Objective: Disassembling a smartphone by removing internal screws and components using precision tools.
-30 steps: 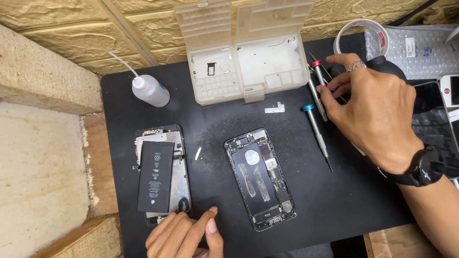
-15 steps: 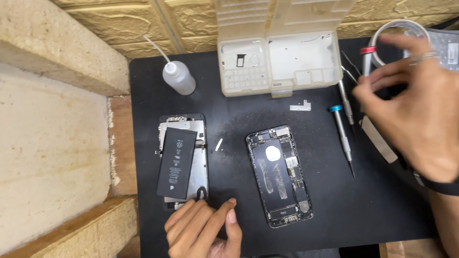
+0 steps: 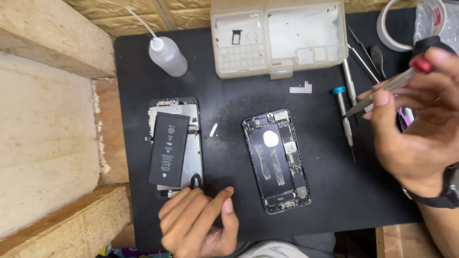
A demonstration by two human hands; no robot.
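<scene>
Screwdriver point(image 3: 382, 91) pinched, right hand point(image 3: 416, 129)

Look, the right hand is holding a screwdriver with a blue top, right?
Not quite. In the head view the right hand holds a screwdriver with a red top. The one with a blue top lies on the black mat.

A black work mat point(image 3: 239, 229) lies on pale stone blocks point(image 3: 43, 138), evenly lit.

Battery point(image 3: 168, 149) left of phone housing point(image 3: 277, 161)
</scene>
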